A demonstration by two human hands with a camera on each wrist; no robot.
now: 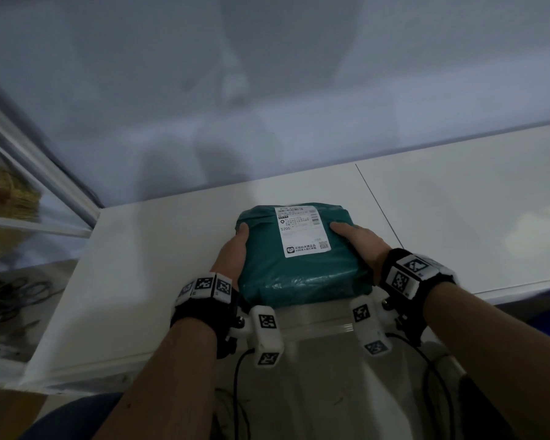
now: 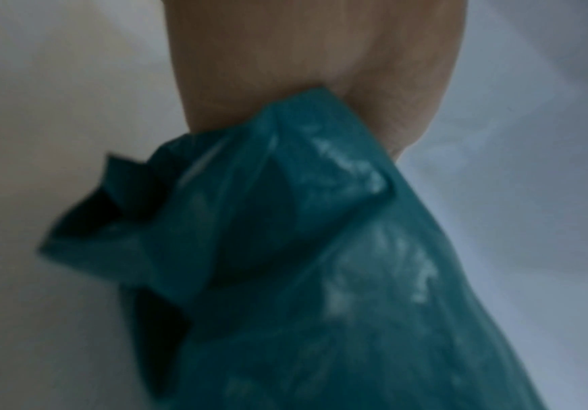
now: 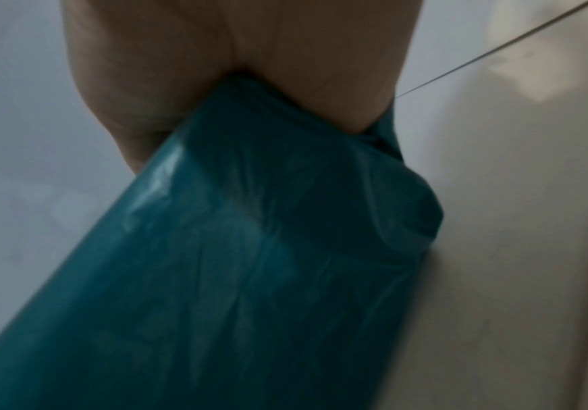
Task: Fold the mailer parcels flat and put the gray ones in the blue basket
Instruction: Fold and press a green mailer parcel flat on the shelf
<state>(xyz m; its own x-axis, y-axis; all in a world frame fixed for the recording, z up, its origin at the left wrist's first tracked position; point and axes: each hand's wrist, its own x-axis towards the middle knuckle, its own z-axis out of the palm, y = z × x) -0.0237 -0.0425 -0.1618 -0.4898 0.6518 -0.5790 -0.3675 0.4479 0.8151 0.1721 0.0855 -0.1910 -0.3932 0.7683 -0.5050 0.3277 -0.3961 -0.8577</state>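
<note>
A teal mailer parcel (image 1: 299, 265) with a white shipping label (image 1: 302, 230) is held above the near edge of the white table (image 1: 146, 249). My left hand (image 1: 232, 246) grips its left side, thumb on top and fingers underneath. My right hand (image 1: 359, 239) grips its right side the same way. In the left wrist view the hand (image 2: 302, 55) clamps crumpled teal plastic (image 2: 320, 249). In the right wrist view the fingers (image 3: 250, 50) squeeze the parcel's folded edge (image 3: 250, 249). No gray parcel is in view.
A glossy gray wall (image 1: 267, 90) rises behind the table. A glass-fronted cabinet (image 1: 29, 192) stands at the left, with scissors (image 1: 29, 290) lying below it. A blue object (image 1: 546, 300), partly cut off, shows at the right below the table edge. A seam (image 1: 378, 204) crosses the tabletop.
</note>
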